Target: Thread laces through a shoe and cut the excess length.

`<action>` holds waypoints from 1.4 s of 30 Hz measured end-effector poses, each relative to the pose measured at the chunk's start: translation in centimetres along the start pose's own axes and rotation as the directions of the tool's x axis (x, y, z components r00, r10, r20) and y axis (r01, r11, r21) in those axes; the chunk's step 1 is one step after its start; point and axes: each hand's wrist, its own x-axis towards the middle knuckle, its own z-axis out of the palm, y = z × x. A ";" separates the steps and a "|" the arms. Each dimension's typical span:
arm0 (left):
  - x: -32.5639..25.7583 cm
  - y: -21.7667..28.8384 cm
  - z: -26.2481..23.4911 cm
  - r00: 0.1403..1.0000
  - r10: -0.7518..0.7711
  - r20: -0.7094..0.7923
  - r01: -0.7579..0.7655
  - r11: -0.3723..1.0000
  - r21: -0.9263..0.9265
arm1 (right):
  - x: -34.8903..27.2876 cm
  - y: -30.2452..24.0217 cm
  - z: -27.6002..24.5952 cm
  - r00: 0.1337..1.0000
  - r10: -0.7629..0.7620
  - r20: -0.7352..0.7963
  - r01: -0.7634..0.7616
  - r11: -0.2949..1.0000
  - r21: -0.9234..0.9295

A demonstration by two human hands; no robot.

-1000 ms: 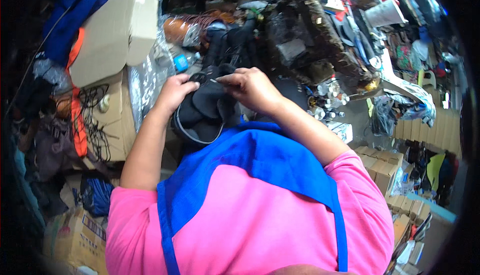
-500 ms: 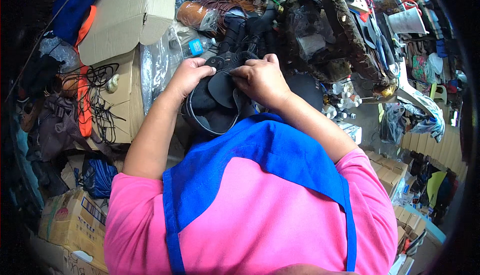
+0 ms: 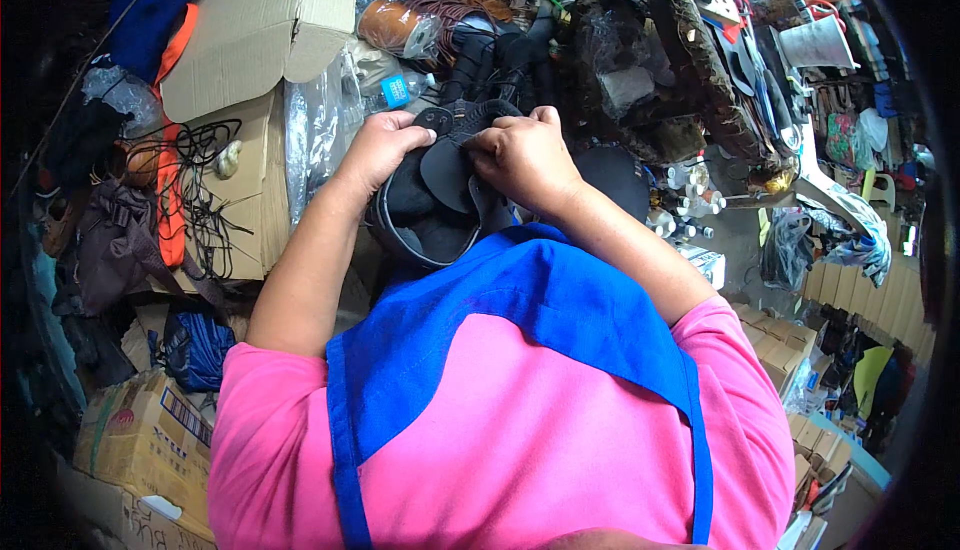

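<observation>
Close together, both hands — left hand (image 3: 375, 150), right hand (image 3: 520, 155) — gripping black leather piece (image 3: 440, 200)

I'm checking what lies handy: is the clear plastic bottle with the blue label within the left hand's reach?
Probably yes. The bottle lies just beyond the left hand, with nothing between them, but that hand is gripping the black shoe and would have to let go.

A black sandal (image 3: 445, 190) is showing dark against a pink shirt (image 3: 500, 450) and a plain blue apron (image 3: 520, 310); tan cardboard boxes (image 3: 260, 30) are lying beside an orange strap (image 3: 170, 200). A blue-capped bottle (image 3: 385, 95) is glinting clear.
</observation>
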 end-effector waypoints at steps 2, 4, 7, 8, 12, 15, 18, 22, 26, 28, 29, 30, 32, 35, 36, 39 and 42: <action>0.0 0.0 0.0 1.000 0.010 -0.003 -0.010 1.000 -0.009 | 0.0 0.0 0.1 1.000 -0.009 -0.007 0.009 1.000 -0.006; 0.4 -0.7 -0.4 1.000 0.003 -0.010 -0.003 1.000 0.010 | 0.1 -0.2 0.2 1.000 0.005 -0.019 -0.004 1.000 0.018; 0.0 0.4 0.0 1.000 -0.025 0.018 0.024 0.998 0.055 | 0.1 0.0 0.7 1.000 0.010 -0.020 -0.010 1.000 0.025; -0.3 1.0 0.3 0.998 -0.046 0.043 0.043 0.996 0.079 | 0.0 0.1 0.9 1.000 0.010 -0.019 -0.009 1.000 0.024; -0.5 1.8 -0.4 0.983 -0.067 0.171 0.058 0.997 0.055 | -0.4 0.4 1.4 0.992 -0.010 -0.123 0.017 0.998 0.055; 0.5 1.6 -1.2 0.938 -0.114 0.329 0.155 0.983 -0.102 | -0.4 0.1 1.1 0.982 -0.098 -0.162 0.100 0.995 0.003; 0.8 1.4 -1.1 0.948 -0.083 0.308 0.116 0.989 -0.088 | -0.3 0.2 1.2 0.984 -0.117 -0.132 0.113 0.993 -0.038; 0.2 2.3 0.1 0.963 -0.052 0.264 0.041 0.998 0.047 | -0.5 0.4 0.9 0.988 -0.135 -0.080 0.133 0.991 -0.030; 0.5 2.8 0.3 0.971 -0.032 0.239 -0.041 0.954 0.298 | -0.8 1.4 1.1 0.978 -0.159 -0.136 0.167 0.985 0.052; 0.5 2.7 0.2 0.968 -0.024 0.248 -0.054 0.952 0.302 | -1.0 1.5 1.3 0.961 -0.180 -0.211 0.201 0.976 0.083; 0.8 2.7 0.0 0.960 -0.068 0.271 -0.018 0.953 0.302 | -1.0 1.6 1.3 0.960 -0.184 -0.210 0.205 0.975 0.082; 1.0 2.7 -0.2 0.950 -0.111 0.293 0.018 0.953 0.302 | -1.0 1.6 1.4 0.955 -0.186 -0.229 0.211 0.973 0.089; 1.1 2.9 -0.1 0.948 -0.116 0.297 0.021 0.952 0.306 | -1.0 1.7 1.3 0.951 -0.190 -0.246 0.218 0.971 0.095; 1.5 3.1 -0.1 0.944 -0.131 0.303 0.027 0.945 0.325 | -0.8 2.0 1.2 0.960 -0.185 -0.208 0.210 0.972 0.103; 1.6 3.1 0.0 0.943 -0.140 0.303 0.030 0.940 0.339 | -0.7 2.2 1.4 0.961 -0.187 -0.204 0.211 0.972 0.103; 1.9 3.3 0.0 0.936 -0.160 0.313 0.057 0.947 0.315 | -0.5 2.6 1.5 0.962 -0.197 -0.192 0.220 0.969 0.108; 2.3 3.3 -0.1 0.926 -0.159 0.343 0.046 0.948 0.314 | -0.2 2.8 1.4 0.959 -0.212 -0.189 0.237 0.964 0.123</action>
